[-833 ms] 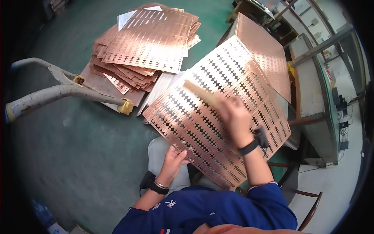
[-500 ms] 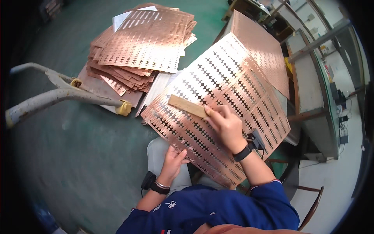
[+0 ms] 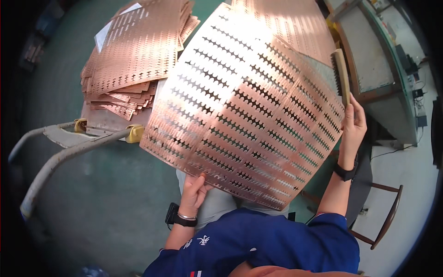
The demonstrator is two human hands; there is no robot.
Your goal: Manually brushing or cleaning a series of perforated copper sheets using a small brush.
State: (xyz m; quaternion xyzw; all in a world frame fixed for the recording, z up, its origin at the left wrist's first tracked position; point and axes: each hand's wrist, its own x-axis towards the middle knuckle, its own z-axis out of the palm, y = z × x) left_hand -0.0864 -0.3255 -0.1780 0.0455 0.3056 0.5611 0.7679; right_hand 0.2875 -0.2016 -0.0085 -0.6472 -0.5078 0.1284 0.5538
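A large copper-coloured sheet (image 3: 258,111), pierced with rows of small cut-outs, is tilted in front of me, a strong glare on its far part. My left hand (image 3: 196,191) pinches its near-left edge, thumb on top and fingers beneath. Beside the sheet's right edge, my right hand (image 3: 354,122) holds a wooden brush (image 3: 342,76) by one end. The brush stands nearly upright, its dark bristles facing left toward the sheet. Whether the right fingers also touch the sheet's edge I cannot tell.
At the far left, a pile of similar copper sheets (image 3: 138,55) rests on a cart with bent grey tube handles (image 3: 78,150) and yellow joints. Another pierced sheet (image 3: 295,23) lies beyond mine. To the right stand a bench (image 3: 392,106) and a chair with a brown frame (image 3: 392,217).
My right hand has gone from the sheet's middle to its right edge, turning the brush upright with bristles showing. The sheet has turned and sits flatter to view. My left hand keeps its pinch.
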